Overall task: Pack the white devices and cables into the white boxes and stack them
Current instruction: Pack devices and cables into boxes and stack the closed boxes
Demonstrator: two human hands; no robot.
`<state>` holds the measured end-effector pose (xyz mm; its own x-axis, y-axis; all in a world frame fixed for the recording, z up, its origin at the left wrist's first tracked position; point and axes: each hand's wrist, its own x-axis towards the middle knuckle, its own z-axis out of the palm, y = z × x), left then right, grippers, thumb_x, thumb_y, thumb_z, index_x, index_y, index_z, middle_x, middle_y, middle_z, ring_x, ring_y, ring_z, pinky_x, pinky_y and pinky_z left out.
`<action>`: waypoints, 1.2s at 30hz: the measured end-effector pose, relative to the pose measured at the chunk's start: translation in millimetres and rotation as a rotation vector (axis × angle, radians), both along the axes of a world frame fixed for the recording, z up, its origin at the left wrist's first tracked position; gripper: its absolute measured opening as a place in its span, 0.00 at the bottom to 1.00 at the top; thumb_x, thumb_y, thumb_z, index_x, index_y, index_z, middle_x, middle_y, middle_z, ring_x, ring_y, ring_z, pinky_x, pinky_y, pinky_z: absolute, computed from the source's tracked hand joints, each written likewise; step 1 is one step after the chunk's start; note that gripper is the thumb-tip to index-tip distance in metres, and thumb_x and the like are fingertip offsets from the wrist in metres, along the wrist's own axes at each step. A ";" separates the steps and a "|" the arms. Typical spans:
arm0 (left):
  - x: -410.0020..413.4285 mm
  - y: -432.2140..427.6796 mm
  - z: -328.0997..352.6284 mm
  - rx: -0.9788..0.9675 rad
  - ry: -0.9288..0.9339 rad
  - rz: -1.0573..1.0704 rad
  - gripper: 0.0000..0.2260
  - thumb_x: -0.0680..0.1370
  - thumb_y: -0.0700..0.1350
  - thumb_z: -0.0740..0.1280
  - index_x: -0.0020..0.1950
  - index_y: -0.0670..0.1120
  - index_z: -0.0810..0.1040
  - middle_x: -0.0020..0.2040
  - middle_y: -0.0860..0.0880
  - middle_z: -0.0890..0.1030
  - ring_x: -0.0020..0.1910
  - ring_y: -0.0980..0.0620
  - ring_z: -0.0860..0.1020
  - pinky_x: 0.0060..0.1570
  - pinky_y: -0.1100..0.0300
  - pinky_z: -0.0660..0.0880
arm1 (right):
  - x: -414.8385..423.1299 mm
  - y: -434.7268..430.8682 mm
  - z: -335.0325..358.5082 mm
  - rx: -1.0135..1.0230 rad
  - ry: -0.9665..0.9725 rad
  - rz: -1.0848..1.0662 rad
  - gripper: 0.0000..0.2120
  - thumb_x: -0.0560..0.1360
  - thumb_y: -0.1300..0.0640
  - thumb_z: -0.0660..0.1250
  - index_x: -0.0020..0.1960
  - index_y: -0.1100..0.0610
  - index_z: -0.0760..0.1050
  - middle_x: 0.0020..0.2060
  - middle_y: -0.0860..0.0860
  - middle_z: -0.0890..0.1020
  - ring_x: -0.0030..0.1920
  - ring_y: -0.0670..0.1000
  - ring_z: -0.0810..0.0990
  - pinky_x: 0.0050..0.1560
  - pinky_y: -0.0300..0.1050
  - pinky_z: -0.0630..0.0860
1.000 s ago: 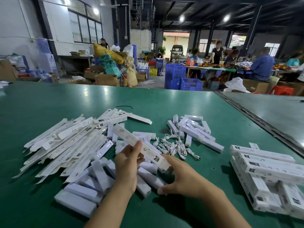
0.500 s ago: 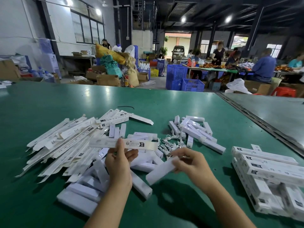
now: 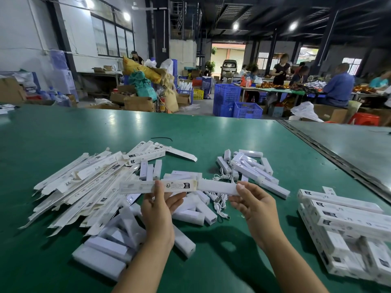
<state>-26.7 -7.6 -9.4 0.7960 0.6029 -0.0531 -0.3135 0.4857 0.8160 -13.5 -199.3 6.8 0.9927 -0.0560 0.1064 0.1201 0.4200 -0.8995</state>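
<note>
left hand [image 3: 157, 210] bare | right hand [image 3: 254, 206] bare | both forearms bare down to the frame's lower edge

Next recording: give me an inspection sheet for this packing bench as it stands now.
Surface: green table, seam along its right.
Job's things: white box held level, white device at its right end; flat boxes heaped left; loose devices behind; packed boxes stacked right.
Clutter: thin black strip beyond the piles.
Hands: left hand grips the box; right hand pinches the device.
Cables: white cables tangled at centre.
Surroundings: blue crates, cartons, people at far tables.
</note>
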 end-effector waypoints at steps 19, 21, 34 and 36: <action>-4.1 -3.3 1.9 0.028 -0.032 -0.038 0.17 0.81 0.50 0.63 0.59 0.37 0.76 0.44 0.42 0.87 0.41 0.43 0.86 0.36 0.58 0.82 | 1.3 -0.8 -1.4 -0.117 -0.021 -0.046 0.18 0.62 0.56 0.76 0.50 0.61 0.81 0.38 0.57 0.85 0.35 0.50 0.83 0.38 0.36 0.79; -5.2 -5.6 2.4 0.068 -0.039 -0.049 0.14 0.82 0.48 0.63 0.60 0.38 0.75 0.46 0.42 0.86 0.41 0.43 0.86 0.37 0.59 0.82 | 1.4 -1.6 -2.0 -0.127 -0.020 -0.051 0.17 0.62 0.55 0.77 0.49 0.60 0.83 0.38 0.57 0.85 0.35 0.49 0.82 0.38 0.35 0.78; -6.9 -7.3 -1.0 0.118 -0.075 -0.121 0.18 0.72 0.50 0.70 0.57 0.41 0.79 0.47 0.44 0.87 0.44 0.44 0.86 0.39 0.61 0.81 | 4.0 -0.9 -4.0 0.063 0.060 0.039 0.12 0.67 0.55 0.72 0.49 0.58 0.85 0.42 0.54 0.85 0.39 0.48 0.79 0.41 0.37 0.79; -8.5 -11.0 -2.0 0.118 -0.076 -0.182 0.20 0.71 0.50 0.71 0.58 0.39 0.78 0.49 0.42 0.86 0.45 0.44 0.86 0.41 0.61 0.81 | 2.3 2.2 -3.7 0.071 0.097 0.076 0.13 0.67 0.57 0.72 0.50 0.59 0.83 0.43 0.55 0.85 0.41 0.49 0.82 0.42 0.36 0.80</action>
